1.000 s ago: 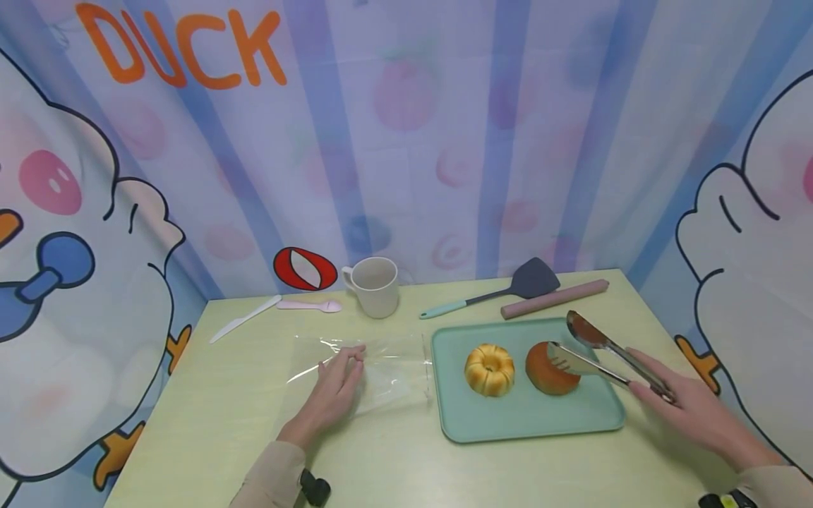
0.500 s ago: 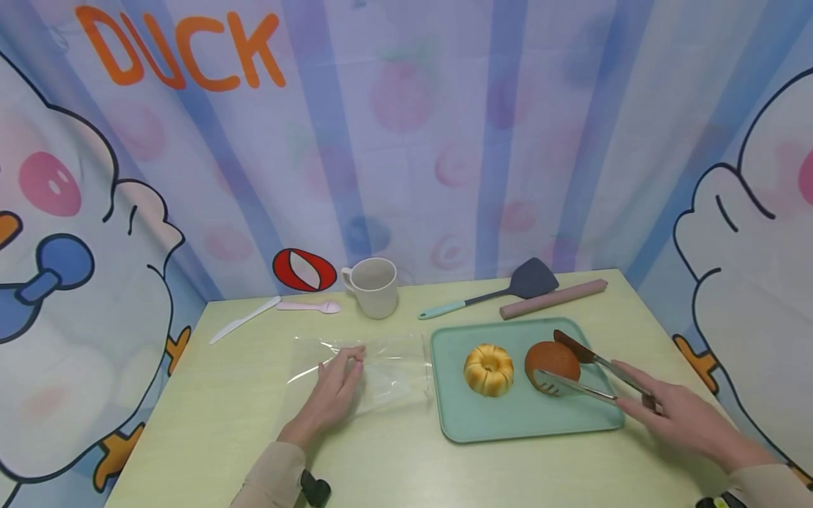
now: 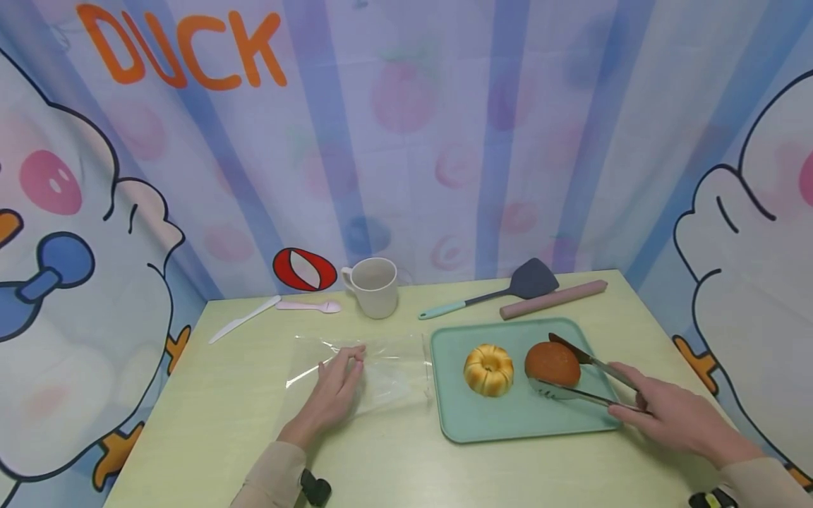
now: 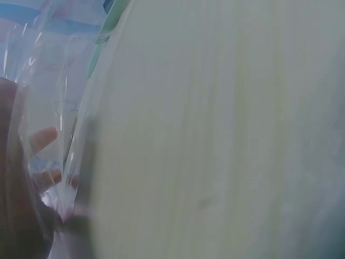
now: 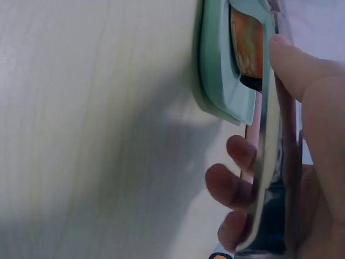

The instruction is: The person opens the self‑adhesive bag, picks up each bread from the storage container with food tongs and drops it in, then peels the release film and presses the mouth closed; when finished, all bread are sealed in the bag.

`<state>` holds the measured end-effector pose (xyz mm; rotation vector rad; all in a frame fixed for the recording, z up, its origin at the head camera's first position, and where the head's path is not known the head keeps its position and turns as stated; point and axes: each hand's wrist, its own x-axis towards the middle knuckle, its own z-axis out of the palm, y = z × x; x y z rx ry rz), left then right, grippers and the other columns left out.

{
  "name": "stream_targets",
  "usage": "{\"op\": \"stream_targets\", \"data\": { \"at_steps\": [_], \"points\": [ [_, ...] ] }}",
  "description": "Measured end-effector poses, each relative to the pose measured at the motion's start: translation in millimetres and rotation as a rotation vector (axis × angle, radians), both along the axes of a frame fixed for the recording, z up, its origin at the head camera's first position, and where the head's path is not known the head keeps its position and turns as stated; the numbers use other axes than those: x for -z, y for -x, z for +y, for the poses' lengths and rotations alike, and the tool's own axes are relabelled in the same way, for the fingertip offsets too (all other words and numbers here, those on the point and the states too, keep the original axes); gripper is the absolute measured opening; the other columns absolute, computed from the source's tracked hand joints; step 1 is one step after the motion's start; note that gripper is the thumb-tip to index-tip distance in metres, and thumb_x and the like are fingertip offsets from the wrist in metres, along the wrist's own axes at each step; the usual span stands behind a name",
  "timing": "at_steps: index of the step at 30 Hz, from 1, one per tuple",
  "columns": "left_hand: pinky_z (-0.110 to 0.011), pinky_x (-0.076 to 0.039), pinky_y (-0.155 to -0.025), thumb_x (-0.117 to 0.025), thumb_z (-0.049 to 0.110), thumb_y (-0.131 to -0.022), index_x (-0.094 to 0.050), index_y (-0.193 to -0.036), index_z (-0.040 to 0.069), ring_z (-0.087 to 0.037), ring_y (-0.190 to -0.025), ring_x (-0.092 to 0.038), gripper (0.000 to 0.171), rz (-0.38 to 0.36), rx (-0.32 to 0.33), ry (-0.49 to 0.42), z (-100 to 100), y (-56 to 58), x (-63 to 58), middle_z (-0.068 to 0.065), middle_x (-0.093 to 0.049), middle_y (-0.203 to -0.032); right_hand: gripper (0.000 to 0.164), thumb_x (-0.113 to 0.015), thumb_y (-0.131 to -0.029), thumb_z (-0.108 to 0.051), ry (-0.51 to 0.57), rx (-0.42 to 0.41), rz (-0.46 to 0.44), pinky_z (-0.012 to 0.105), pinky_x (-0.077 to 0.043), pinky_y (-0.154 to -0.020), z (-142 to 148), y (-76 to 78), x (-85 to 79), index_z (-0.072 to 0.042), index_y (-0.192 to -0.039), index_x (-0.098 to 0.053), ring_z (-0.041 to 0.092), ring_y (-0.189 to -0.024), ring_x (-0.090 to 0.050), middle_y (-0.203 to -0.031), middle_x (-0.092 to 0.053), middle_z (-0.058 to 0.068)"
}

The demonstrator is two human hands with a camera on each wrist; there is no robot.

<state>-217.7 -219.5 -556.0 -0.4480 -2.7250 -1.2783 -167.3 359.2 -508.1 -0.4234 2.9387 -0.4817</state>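
Note:
My right hand [image 3: 676, 413] grips a pair of metal tongs [image 3: 625, 377], thumb on one arm and fingers curled round the other. The tongs' dark tip is at the far side of a round brown bun [image 3: 551, 363], the slotted tip at its near side. The bun sits on a green tray [image 3: 527, 418], right of a golden ring-shaped bread [image 3: 489, 370]. My left hand [image 3: 333, 388] rests with relaxed fingers on a clear plastic bag [image 3: 394, 377] left of the tray. The left wrist view shows fingers [image 4: 43, 139] through the clear film.
Behind the tray lie a spatula [image 3: 533, 280] and a pinkish rolling pin [image 3: 552, 299]. A mug [image 3: 376, 288] stands at the back, with a pale pink spoon [image 3: 311, 307] and a white knife [image 3: 244, 319] to its left. A printed curtain [image 3: 406, 176] hangs behind the table.
My right hand has moved slightly left and lowered the tongs, whose arms now straddle the brown bun instead of hanging over its right side. The left hand has stayed still on the bag.

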Motion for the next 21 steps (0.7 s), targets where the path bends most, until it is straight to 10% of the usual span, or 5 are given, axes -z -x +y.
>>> {"op": "stream_targets", "data": {
  "at_steps": [5,21],
  "points": [
    [-0.081,0.007,-0.117,-0.041,0.028,-0.114,-0.054,-0.122,0.011,-0.043,-0.153,-0.036,0.023,0.016,-0.002,0.011,1.0,0.2,1.1,-0.012,-0.055,-0.155,0.075,-0.065,-0.099,-0.059,-0.002,-0.024,0.002,0.034,-0.050,-0.062,2.1,2.4,-4.5,-0.011,-0.153,-0.046,0.007,-0.079,-0.064,-0.100,-0.070,-0.003],
    [-0.076,0.003,-0.121,-0.039,0.030,-0.115,-0.054,-0.120,0.009,-0.048,-0.151,-0.036,0.027,0.052,0.012,0.020,1.6,0.7,1.2,-0.014,-0.058,-0.152,0.062,-0.065,-0.101,-0.052,-0.010,-0.007,0.117,0.025,-0.032,-0.047,-4.9,-6.5,-6.2,-0.016,-0.150,-0.053,0.001,-0.052,-0.037,-0.071,-0.048,-0.015]
  ]
}}
